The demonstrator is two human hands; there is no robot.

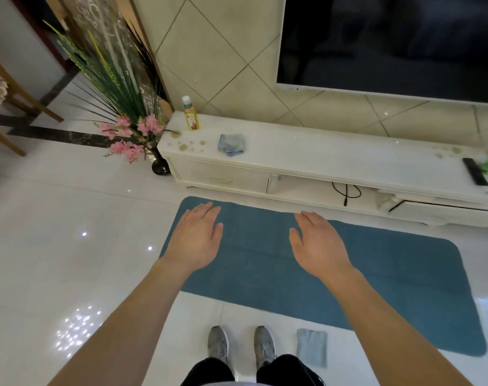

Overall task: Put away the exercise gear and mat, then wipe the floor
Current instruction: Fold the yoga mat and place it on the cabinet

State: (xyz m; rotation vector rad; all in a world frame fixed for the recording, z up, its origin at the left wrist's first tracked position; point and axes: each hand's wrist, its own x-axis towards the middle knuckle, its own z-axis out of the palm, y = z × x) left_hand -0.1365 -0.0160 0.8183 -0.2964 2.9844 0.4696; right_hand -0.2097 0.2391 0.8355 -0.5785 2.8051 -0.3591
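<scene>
A blue exercise mat (390,274) lies flat on the glossy white floor (70,232) in front of a low white TV cabinet (334,160). My left hand (195,238) and my right hand (318,246) are stretched out above the mat's left half, palms down, fingers apart, holding nothing. A folded light-blue cloth (312,347) rests on the floor by my right foot, just off the mat's near edge. Another crumpled blue cloth (231,144) sits on the cabinet top.
A juice bottle (190,114) stands at the cabinet's left end near brownish spots. A black vase with pink flowers (142,129) stands left of the cabinet. A TV (390,43) hangs above. A remote (475,171) lies far right. Wooden chair legs (14,101) are at far left.
</scene>
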